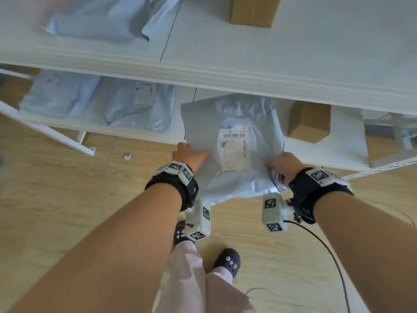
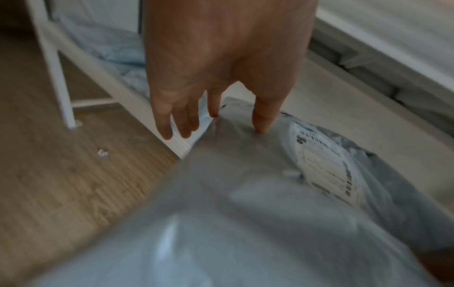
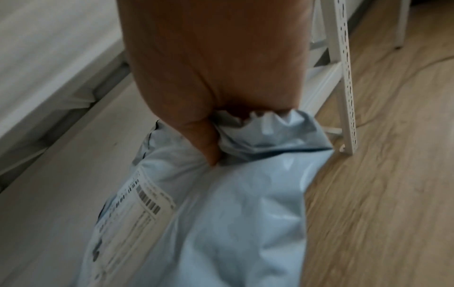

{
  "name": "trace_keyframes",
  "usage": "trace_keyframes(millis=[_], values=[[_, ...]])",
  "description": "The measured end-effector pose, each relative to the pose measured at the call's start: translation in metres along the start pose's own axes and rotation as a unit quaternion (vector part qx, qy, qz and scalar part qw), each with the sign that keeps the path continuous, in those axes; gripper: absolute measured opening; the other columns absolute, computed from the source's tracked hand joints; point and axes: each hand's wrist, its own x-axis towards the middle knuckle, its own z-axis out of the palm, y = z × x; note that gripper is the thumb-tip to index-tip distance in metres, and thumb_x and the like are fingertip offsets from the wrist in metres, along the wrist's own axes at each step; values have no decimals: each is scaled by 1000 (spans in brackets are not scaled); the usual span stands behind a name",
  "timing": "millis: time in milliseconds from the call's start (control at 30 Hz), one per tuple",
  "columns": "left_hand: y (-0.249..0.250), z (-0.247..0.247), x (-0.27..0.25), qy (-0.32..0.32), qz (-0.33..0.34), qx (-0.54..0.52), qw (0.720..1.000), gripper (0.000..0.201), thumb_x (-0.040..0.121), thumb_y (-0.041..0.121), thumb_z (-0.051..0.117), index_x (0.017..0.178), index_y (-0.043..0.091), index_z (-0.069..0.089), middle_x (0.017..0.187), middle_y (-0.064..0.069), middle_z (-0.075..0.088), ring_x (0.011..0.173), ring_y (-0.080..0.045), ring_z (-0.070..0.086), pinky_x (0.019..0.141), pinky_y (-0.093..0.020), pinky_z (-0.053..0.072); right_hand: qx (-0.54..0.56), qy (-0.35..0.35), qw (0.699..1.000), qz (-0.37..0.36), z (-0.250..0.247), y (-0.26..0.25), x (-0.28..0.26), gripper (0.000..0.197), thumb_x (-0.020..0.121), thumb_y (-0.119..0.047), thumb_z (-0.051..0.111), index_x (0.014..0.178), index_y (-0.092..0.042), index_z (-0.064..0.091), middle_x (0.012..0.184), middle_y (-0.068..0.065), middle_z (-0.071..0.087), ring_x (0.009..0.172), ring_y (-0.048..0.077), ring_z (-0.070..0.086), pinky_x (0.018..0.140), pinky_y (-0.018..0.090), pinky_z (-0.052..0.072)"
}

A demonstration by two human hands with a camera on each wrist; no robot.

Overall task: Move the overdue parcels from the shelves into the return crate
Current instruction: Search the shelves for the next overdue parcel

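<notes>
Left of grey mailer: two pale blue mailers point(image 1: 99, 100) on lower shelf point(image 1: 334, 152)
Left hand point(image 1: 188, 154): fingers spread, thumb point(image 2: 264, 118) pressing on mailer's left edge
Grey mailer point(image 1: 232, 141): label up, half off shelf front edge
Right hand point(image 1: 285, 163): fingers clamped on bunched right corner
Right of mailer: cardboard box point(image 1: 309, 122) on same shelf

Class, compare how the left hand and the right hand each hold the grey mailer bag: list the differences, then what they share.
The left hand pinches the grey mailer bag by its left edge, fingers fairly straight; the right hand is fisted round a bunched, crumpled corner.
The left hand grips further up the bag's side; the right hand grips nearer its lower corner.
Shared: both grip the same bag, label upward, at the lower shelf.
</notes>
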Motion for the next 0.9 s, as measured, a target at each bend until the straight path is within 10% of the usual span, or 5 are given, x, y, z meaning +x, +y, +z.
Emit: trace_keyframes(millis=[200,433,767,900], values=[[4,4,42,-35,-39,-151,987,92,55,39,84,133,9,45,119,-6,62,104,-27,62,95,-39,51,56,-21,998,-11,26,-22,36,16,96,-11,53,105,-4,64,115,20,58,93,20,49,99,40,46],[-2,2,91,-47,11,-65,997,73,67,-1,78,131,8,45,114,-4,61,104,-25,59,92,-34,49,160,46,986,31,60,-33,57,38,80,-9,66,116,-1,53,104,13,64,96,31,62,85,42,54],[20,-8,154,-77,29,77,994,91,69,22,86,142,6,33,137,-10,51,122,-31,54,101,-39,47,159,84,984,12,70,-60,102,53,89,2,48,140,-8,39,118,9,53,93,23,51,58,23,42],[52,-20,177,-43,96,77,992,97,78,27,80,152,9,19,150,-9,38,131,-29,46,102,-33,40,199,88,976,-22,67,-88,118,61,89,-4,54,146,-12,34,127,8,55,100,23,58,89,34,50]])
